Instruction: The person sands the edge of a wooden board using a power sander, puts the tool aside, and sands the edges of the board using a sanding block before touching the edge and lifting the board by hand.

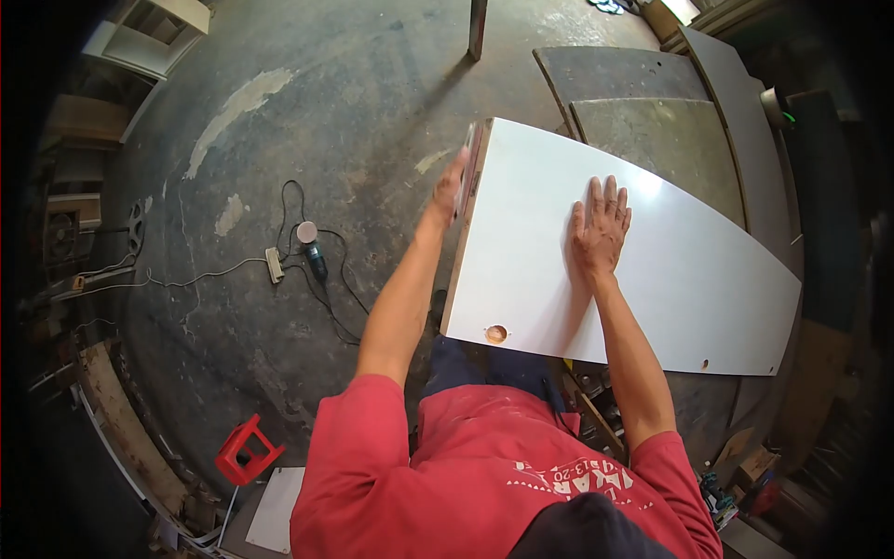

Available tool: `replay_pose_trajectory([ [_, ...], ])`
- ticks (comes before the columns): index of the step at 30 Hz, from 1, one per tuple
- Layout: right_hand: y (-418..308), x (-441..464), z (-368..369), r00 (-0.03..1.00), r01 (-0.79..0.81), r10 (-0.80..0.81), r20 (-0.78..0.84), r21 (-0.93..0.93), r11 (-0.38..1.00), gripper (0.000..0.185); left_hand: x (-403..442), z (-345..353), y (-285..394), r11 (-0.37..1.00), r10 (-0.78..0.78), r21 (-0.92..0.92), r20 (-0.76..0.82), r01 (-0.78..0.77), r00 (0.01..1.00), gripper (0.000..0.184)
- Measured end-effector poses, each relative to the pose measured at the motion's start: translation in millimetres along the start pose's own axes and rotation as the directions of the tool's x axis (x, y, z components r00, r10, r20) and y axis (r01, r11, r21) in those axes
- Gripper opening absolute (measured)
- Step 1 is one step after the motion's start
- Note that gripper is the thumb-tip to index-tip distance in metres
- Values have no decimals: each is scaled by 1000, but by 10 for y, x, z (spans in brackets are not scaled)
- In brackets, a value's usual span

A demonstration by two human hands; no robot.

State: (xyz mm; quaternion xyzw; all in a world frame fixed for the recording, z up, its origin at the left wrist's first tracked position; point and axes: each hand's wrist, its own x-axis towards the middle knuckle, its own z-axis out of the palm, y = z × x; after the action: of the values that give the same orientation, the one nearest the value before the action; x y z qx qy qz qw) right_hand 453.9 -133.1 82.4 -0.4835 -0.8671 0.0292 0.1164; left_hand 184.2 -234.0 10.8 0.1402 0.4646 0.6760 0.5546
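Note:
A large white panel point(531, 252) lies in front of me, with a straight brown edge on its left and a curved far side. Near its lower left corner is a round hole point(496, 334). My left hand point(451, 191), slightly blurred, is at the panel's left edge with its fingers pointing away from me. Between that hand and the edge shows a thin, flat thing point(472, 144), too smeared to name. On the panel's white face my right hand point(603, 228) lies flat, fingers stretched out and holding nothing.
A corded power tool point(314, 252) with a round pad lies on the concrete floor at left, beside a power strip point(274, 265). A red stool point(249, 451) is at lower left. Large boards point(643, 121) lie behind the panel. A post point(477, 30) stands at the far side.

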Motion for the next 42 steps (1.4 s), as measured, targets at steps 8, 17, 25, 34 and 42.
replay_pose_trajectory([
  [8,-12,26,-14,999,-10,10,40,-15,1000,61,137,117,267,965,99,245,-5,-95,995,76],
  [17,-35,3,-14,998,-7,9,55,-21,1000,62,478,201,355,842,310,474,-39,-256,950,69],
  [25,14,7,78,1000,18,-18,-15,-34,999,61,-1856,184,-151,925,122,369,-56,-93,991,61],
  [34,100,4,215,991,71,-75,-113,-38,997,58,-1848,74,-296,932,112,355,-84,-75,990,63],
  [42,-80,-25,4,1000,6,-7,-11,-105,994,58,-2167,-23,-458,919,63,395,-113,-13,992,66],
])
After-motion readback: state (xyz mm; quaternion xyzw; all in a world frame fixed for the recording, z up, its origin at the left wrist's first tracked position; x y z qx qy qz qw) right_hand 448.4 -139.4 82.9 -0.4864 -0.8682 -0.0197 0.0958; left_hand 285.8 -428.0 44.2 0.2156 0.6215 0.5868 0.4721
